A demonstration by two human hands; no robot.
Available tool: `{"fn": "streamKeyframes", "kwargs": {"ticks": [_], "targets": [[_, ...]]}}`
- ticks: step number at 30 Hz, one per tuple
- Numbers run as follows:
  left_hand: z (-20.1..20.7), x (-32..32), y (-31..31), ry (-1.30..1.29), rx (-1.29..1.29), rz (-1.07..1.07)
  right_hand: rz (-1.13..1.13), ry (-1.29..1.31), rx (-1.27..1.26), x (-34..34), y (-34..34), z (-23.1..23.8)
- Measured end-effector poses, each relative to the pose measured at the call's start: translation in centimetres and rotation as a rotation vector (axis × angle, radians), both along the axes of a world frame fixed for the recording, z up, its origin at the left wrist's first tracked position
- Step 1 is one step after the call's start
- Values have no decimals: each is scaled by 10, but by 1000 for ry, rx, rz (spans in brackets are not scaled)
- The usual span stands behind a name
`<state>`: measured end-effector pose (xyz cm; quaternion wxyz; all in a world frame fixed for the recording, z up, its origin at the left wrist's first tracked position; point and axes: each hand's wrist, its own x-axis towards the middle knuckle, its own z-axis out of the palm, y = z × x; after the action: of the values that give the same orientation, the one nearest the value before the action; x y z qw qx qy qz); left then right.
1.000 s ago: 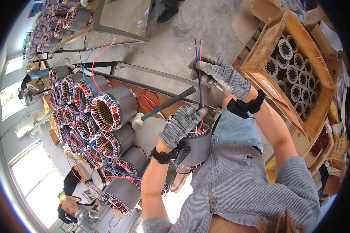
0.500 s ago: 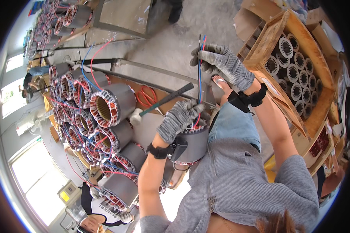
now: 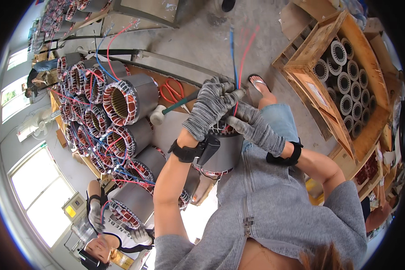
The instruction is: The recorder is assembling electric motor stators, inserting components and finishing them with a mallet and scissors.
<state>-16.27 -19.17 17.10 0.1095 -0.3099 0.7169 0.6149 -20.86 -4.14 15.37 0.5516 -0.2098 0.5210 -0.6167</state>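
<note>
Blue and red wires (image 3: 233, 49), apparently splayed

1. Scissors (image 3: 175, 99), red-handled.
2. Mallet (image 3: 173, 107), white-headed with a green handle, just beside them.
3. Crate (image 3: 321, 38), wooden, open, holding slotted rings (image 3: 344, 75).
4. Fan (image 3: 41, 126), white.
5. Window (image 3: 40, 193), bright.
6. Co-worker (image 3: 114, 236), gloved, lower left.

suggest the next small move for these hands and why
Perhaps slide the left hand up to bring the blue wire and red wire together: they spread apart above it, while the right hand is lower, near the top of the motor core.
</note>
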Motion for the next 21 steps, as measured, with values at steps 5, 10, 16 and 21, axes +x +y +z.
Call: {"fn": "streamKeyframes", "kwargs": {"ticks": [5, 10, 16, 21], "targets": [[7, -7, -8, -71, 64, -167, 25, -78, -62, 1, 5, -22], [7, -15, -20, 35, 105, -195, 8, -275, 37, -16, -3, -12], [18, -52, -34, -2, 170, -164, -76, -357, -74, -51, -26, -15], [8, -77, -46, 24, 134, -216, -21, -380, -57, -80, -36, -17]]}}
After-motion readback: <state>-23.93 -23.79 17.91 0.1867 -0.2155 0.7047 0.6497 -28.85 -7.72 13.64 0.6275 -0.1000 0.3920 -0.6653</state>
